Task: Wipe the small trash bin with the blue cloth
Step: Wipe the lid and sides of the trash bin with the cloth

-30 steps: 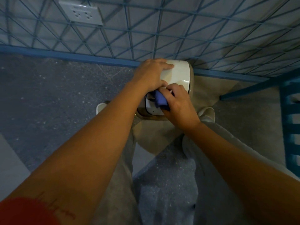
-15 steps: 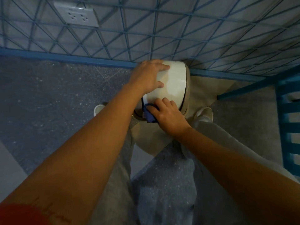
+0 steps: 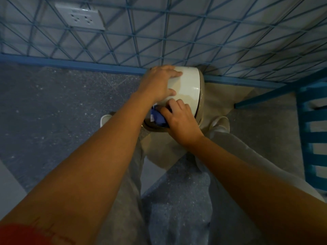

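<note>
Left hand (image 3: 159,84) spreads flat on the trash bin (image 3: 189,89) — just below, right hand (image 3: 180,121) clutches the blue cloth (image 3: 158,118) against it.

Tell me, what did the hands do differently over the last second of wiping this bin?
The right hand, gripping the blue cloth, slid it leftward and lower along the near side of the small trash bin, toward the left hand. Nothing was taken up or let go. The left hand stayed resting on the bin, which kept its place by the wall.
</note>
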